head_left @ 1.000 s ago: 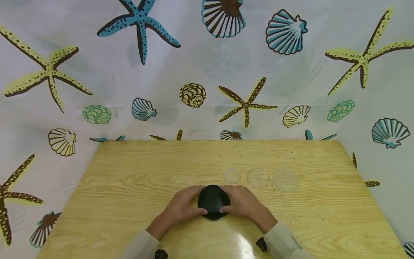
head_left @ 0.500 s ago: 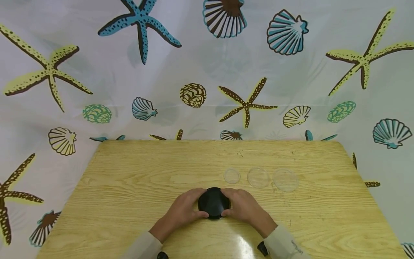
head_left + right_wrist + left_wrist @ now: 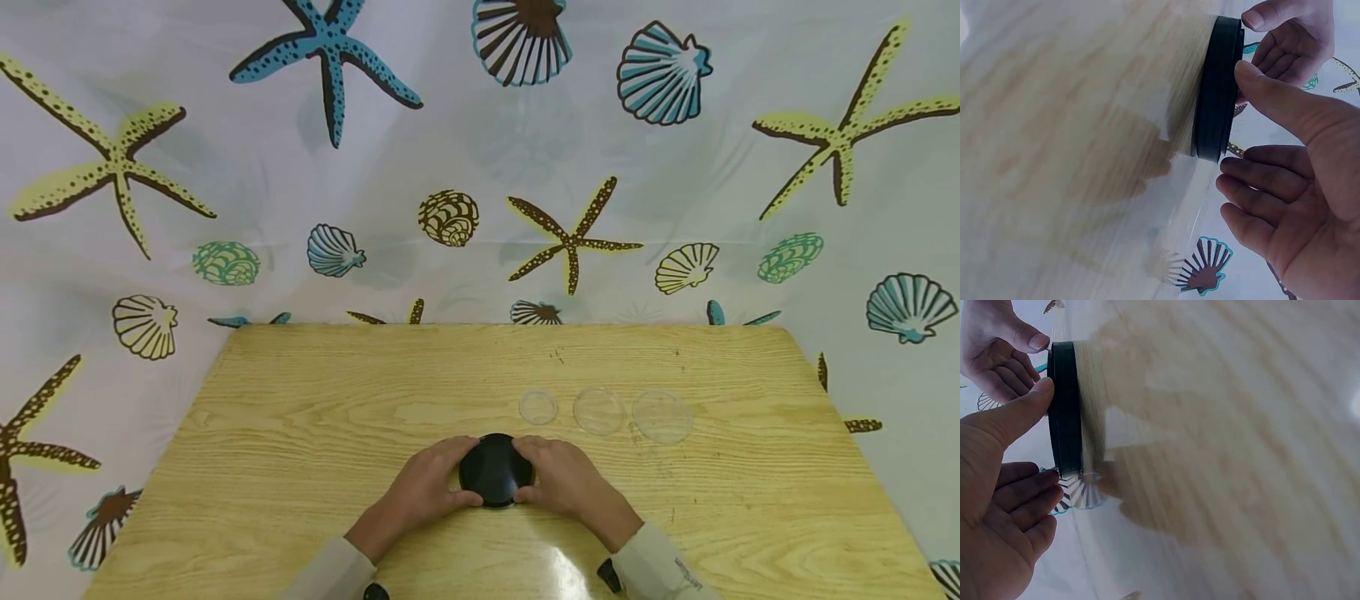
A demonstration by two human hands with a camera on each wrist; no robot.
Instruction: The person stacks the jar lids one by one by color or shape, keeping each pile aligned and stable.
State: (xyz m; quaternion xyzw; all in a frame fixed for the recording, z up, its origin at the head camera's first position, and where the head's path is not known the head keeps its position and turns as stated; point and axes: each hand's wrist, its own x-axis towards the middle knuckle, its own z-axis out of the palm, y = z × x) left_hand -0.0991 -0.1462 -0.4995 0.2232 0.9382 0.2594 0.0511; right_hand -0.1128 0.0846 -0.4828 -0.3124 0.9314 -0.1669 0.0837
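Observation:
A round black disc, lid-like with a raised rim (image 3: 496, 471), is held level between both hands at the front middle of the wooden table. My left hand (image 3: 427, 477) grips its left side, the thumb on the near edge and fingertips at the far edge. On the opposite side my right hand (image 3: 561, 477) holds it in the same way. Both wrist views show the black disc (image 3: 1065, 409) edge-on, with faint lines along its rim (image 3: 1217, 90); whether it is several stacked pieces I cannot tell. Whether its underside touches the table is also unclear.
Three clear round pieces, a small one (image 3: 537, 407), a middle one (image 3: 598, 411) and a larger one (image 3: 662, 417), lie in a row behind the right hand. A white cloth with shells and starfish (image 3: 420, 167) hangs around the wooden table (image 3: 300, 400).
Over the first half second both hands shifted slightly on the disc, and its outline changed a little, as if its tilt altered. Since then almost nothing has moved.

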